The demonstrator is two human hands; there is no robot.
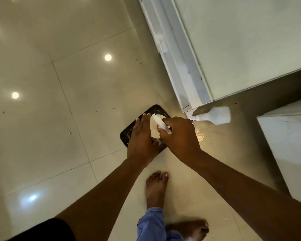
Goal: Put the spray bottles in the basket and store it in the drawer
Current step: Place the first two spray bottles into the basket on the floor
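A dark basket point(129, 134) sits on the tiled floor in front of me. My right hand point(179, 136) is closed around the white spray head of a spray bottle point(155, 126), which stands in the basket and shows a bit of red at its neck. My left hand point(141, 136) lies flat, fingers together, against the bottle's left side and over the basket. A second white spray bottle point(215, 114) lies on its side on the floor to the right, at the corner of a white drawer unit point(179, 66).
The white drawer unit with a pale glossy top point(241, 40) fills the upper right. Another white cabinet point(288, 145) stands at the right edge. My bare feet point(156, 186) are just below the basket. Glossy floor tiles stretch to the left.
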